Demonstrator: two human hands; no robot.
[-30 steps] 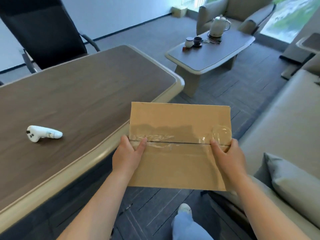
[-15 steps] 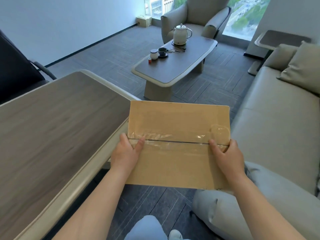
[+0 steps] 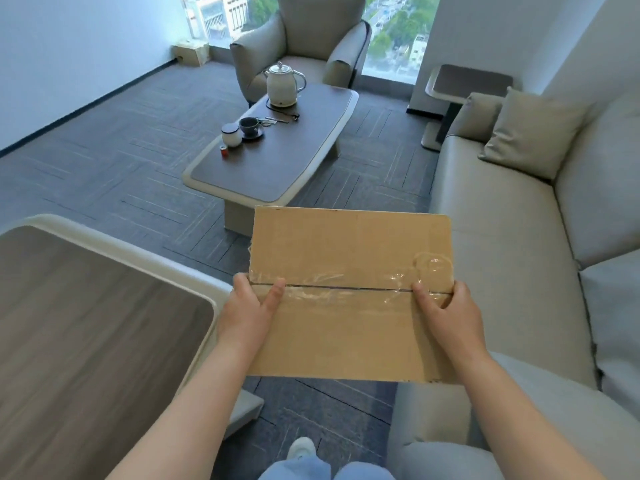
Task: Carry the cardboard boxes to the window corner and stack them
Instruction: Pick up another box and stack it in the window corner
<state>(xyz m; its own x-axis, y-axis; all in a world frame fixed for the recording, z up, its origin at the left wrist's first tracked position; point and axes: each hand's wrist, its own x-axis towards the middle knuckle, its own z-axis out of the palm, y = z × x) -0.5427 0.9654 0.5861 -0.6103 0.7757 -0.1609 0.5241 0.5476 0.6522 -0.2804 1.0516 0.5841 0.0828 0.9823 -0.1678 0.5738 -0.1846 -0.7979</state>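
Observation:
I hold a flat brown cardboard box [image 3: 349, 258] level in front of me, its top seam sealed with clear tape. My left hand [image 3: 251, 308] grips its left edge, thumb on top by the seam. My right hand [image 3: 446, 313] grips the right edge the same way. Far off, in the corner by the window, another small cardboard box [image 3: 191, 53] sits on the carpet against the wall.
A wooden desk [image 3: 86, 323] with a pale rim is at my left. Ahead stands a low coffee table [image 3: 277, 157] with a kettle [image 3: 284, 84] and cups. A grey sofa [image 3: 512, 237] runs along the right, an armchair [image 3: 304, 46] faces the window, and carpet lies open at left.
I have walked forward past the desk with the box held the same way. The coffee table, armchair and window corner are nearer, and the desk has slid back to the lower left.

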